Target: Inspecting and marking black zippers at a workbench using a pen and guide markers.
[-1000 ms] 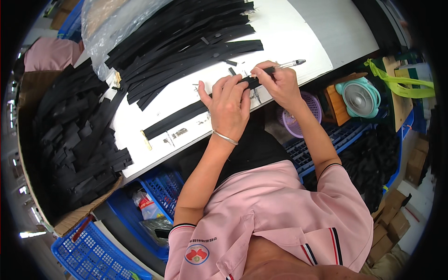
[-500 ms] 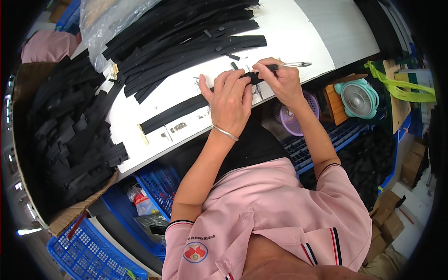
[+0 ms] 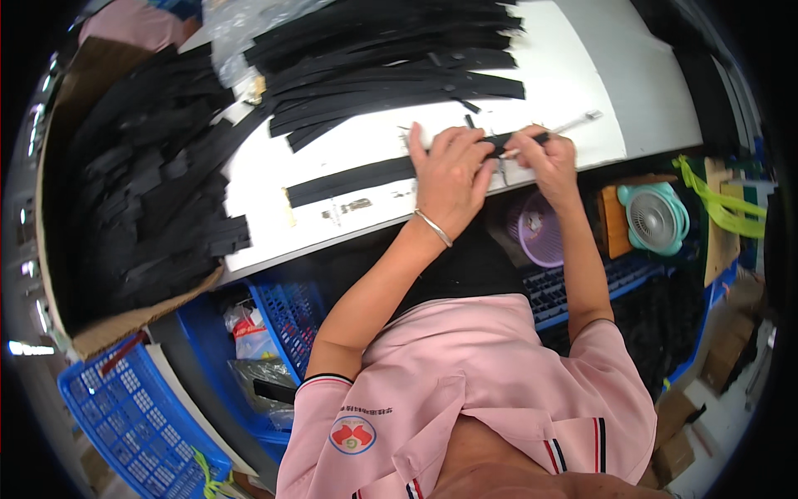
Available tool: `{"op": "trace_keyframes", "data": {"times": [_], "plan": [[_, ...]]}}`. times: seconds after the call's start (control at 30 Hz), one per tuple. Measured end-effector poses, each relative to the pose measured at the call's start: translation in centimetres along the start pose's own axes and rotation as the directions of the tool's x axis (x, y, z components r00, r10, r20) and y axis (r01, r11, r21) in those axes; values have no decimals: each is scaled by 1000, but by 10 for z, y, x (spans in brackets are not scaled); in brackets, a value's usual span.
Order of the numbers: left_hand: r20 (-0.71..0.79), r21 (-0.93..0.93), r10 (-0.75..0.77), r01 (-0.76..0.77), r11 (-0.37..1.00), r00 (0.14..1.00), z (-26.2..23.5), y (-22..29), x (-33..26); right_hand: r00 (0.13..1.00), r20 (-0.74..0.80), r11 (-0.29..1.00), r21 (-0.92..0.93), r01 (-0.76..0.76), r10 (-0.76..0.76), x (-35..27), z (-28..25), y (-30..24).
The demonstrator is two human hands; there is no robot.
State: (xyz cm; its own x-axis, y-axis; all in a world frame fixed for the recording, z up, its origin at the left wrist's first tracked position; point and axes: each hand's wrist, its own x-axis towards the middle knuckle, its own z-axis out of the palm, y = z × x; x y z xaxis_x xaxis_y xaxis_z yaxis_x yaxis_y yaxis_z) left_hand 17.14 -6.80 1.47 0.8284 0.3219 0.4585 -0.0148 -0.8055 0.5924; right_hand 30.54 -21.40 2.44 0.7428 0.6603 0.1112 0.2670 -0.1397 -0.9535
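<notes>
A single black fabric strip (image 3: 353, 179) lies along the front of the white board (image 3: 573, 91). My left hand (image 3: 453, 170) lies on this strip, fingers stretched and thumb spread, pressing it to the board. At the strip's right end, my right hand (image 3: 544, 162) is closed round a slim pen (image 3: 578, 123); its clear barrel sticks out to the upper right and its tip is down by the strip. Dark marks (image 3: 357, 204) show on the board below the strip. Behind my hands lies a pile of similar black strips (image 3: 391, 83).
A cardboard box (image 3: 62, 287) full of black pieces stands at the left. Clear plastic (image 3: 233, 41) lies behind it. Below the table are blue crates (image 3: 199, 349), a purple basket (image 3: 540, 237) and a teal fan (image 3: 657, 218). A blue basket (image 3: 141, 424) sits lower left.
The whole view has shifted, with the table now further right and lower. My right hand has turned slightly, the pen tilting more steeply up to the right. My left hand stays on the strip.
</notes>
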Motion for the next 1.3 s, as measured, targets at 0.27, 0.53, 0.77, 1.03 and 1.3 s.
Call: {"op": "trace_keyframes", "data": {"times": [0.27,0.53,0.77,1.03,1.3], "plan": [[-195,375,-56,128,918,979,-113,-104,-12,999,-32,1000,22,14,-14,2,3,-12],[-156,539,-220,269,798,963,-168,-195,-1,932,7,815,-484,319,-361,10,16,-4],[-240,488,-297,380,786,924,-178,-225,12,944,60,768,-565,300,-324,17,21,-10],[-241,368,-314,386,846,918,-185,-241,21,939,-16,789,-548,278,-343,49,30,-2],[-266,209,-527,583,785,807,-204,-220,29,976,-68,816,-562,133,-206,48,35,-10]]}}
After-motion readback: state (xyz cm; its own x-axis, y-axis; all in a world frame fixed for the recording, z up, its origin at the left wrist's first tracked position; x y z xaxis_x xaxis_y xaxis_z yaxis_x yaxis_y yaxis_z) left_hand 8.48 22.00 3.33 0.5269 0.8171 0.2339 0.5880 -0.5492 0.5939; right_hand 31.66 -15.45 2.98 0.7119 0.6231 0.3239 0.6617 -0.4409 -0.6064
